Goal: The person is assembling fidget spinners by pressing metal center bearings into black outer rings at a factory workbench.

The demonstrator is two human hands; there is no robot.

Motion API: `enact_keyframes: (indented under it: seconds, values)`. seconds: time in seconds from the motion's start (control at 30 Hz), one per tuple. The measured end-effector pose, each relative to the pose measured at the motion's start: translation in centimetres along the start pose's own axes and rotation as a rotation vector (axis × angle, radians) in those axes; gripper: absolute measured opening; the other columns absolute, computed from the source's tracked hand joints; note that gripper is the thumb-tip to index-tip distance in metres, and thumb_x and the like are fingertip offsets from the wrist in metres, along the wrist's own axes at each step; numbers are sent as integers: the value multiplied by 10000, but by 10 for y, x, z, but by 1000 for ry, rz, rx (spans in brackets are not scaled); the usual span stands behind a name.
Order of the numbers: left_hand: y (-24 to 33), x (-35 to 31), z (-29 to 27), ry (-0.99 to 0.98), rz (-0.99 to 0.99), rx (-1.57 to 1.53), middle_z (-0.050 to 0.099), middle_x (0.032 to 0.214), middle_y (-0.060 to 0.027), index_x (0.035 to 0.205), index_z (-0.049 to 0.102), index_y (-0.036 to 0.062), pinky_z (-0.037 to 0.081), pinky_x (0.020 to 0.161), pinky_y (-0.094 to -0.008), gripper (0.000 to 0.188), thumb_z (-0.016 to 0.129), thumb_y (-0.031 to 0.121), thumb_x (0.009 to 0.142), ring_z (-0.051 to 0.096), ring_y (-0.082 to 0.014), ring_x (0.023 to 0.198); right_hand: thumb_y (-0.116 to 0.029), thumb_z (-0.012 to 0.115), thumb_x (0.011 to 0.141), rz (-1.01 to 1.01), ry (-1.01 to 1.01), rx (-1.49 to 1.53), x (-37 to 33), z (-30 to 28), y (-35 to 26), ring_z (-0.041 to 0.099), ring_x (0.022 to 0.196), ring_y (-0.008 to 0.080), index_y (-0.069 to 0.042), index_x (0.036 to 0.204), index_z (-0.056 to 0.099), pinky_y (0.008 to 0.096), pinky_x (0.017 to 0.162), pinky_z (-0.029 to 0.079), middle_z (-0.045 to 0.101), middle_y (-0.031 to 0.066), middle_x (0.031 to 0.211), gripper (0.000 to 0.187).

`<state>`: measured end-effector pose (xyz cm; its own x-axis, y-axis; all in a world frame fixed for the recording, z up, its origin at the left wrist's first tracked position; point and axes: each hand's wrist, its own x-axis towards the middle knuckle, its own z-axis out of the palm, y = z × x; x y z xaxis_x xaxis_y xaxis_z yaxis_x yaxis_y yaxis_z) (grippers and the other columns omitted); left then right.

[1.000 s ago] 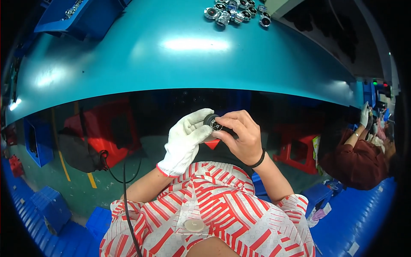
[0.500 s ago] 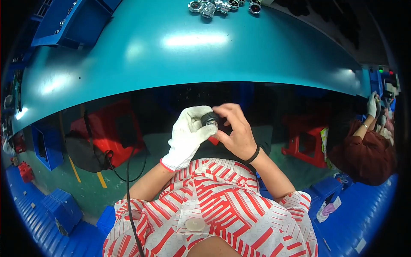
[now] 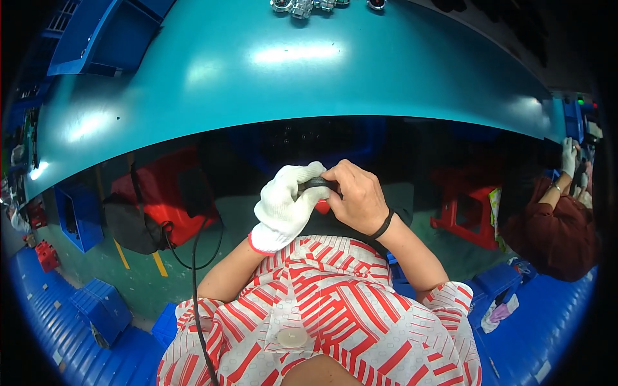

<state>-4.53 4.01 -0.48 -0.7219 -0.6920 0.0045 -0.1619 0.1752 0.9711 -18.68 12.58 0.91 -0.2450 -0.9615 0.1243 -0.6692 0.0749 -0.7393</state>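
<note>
My left hand (image 3: 286,201), in a white knitted glove, is closed around one side of a small black round part (image 3: 321,183). From the other side the bare fingers of my right hand (image 3: 359,199) pinch the same part at its edge. Both hands meet in front of my waist, short of the bench's near edge. Fingers cover much of the part, so its exact kind cannot be made out. At the far side of the teal bench (image 3: 309,90) lies a cluster of shiny chrome-and-black round fittings (image 3: 300,8), cut off by the picture's top edge.
A blue bin (image 3: 109,42) stands on the bench at far left. Below are a red stool (image 3: 170,215) with a black bag (image 3: 132,222), and another red stool (image 3: 460,215) at right. A black cable (image 3: 195,283) hangs beside my left arm. A co-worker (image 3: 553,235) sits far right.
My right fingers have closed from a loose spread onto the black part. The part has turned, and its shiny metal portion no longer shows. The view has shifted slightly.
</note>
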Motion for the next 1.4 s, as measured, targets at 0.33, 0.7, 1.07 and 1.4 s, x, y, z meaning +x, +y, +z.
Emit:
enact_keyframes:
  seconds: [0.33, 0.7, 1.07, 1.4]
  values:
    - [16, 9, -3, -16, -431, -290, 641, 1010, -133, 1154, 543, -43, 530, 770, -253, 357, 657, 60, 831, 638, -156, 901, 28, 677, 724, 181, 39, 359, 1, 0, 8, 611, 731, 215, -23, 1031, 570, 282, 610, 516, 571, 112, 920, 328]
    - [7, 5, 12, 84, -482, -476, 610, 1021, -139, 1179, 483, -71, 538, 751, -260, 369, 619, 66, 864, 628, -171, 914, 27, 666, 743, 164, 32, 209, -2, 5, 11, 612, 817, 211, -24, 1102, 564, 285, 653, 515, 587, 109, 979, 377]
    - [17, 16, 16, 17, -544, -310, 640, 970, -113, 1152, 545, -32, 525, 721, -249, 314, 601, 96, 871, 631, -145, 827, -66, 737, 680, 12, 35, 78, -1, -4, 16, 606, 794, 277, -26, 1102, 519, 324, 653, 514, 582, 131, 912, 476]
    - [23, 22, 17, -63, -617, -296, 626, 990, -142, 1153, 519, -64, 545, 767, -269, 320, 593, 86, 880, 640, -175, 863, -41, 739, 671, -32, 72, 95, -7, 0, 27, 619, 664, 229, -3, 1045, 556, 297, 588, 518, 599, 115, 798, 418]
